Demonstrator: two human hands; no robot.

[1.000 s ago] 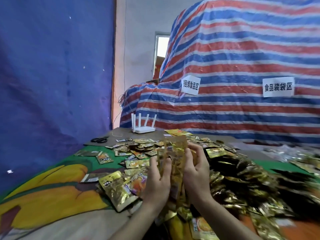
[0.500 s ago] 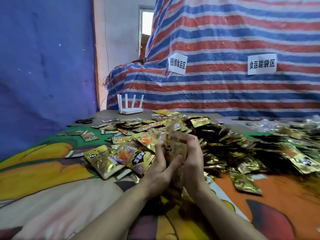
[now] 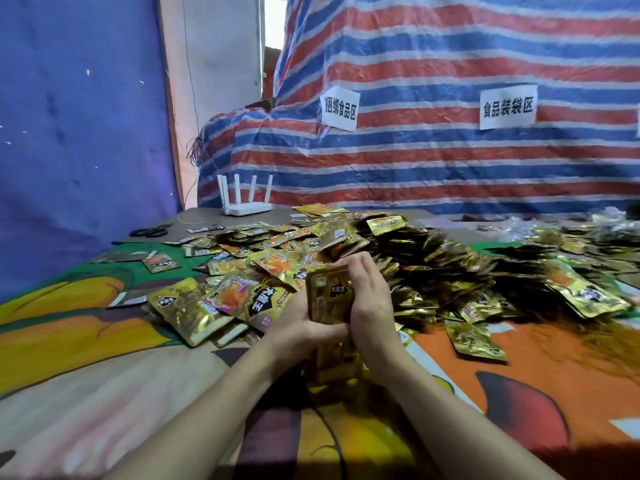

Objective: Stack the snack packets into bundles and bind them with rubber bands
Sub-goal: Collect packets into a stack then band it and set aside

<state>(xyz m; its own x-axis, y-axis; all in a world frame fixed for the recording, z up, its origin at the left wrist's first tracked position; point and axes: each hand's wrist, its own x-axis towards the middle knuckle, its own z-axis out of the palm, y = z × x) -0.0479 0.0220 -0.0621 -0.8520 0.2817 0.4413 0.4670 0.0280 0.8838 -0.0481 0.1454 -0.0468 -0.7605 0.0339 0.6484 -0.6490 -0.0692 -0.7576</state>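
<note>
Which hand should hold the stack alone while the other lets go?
Left, likely. The left hand curls round the lower end of the packet stack. The right hand only presses straight fingers against its side, so it can leave.

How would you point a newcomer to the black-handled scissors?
Find the red, white and blue striped tarp. At its left foot stands a white four-antenna router. The black-handled scissors lie left of it, clear of the gold foil packets: the only thing with looped handles.

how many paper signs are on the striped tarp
2: left sign mid-frame, right sign further right. A white sliver at the frame edge may be a third.
</note>
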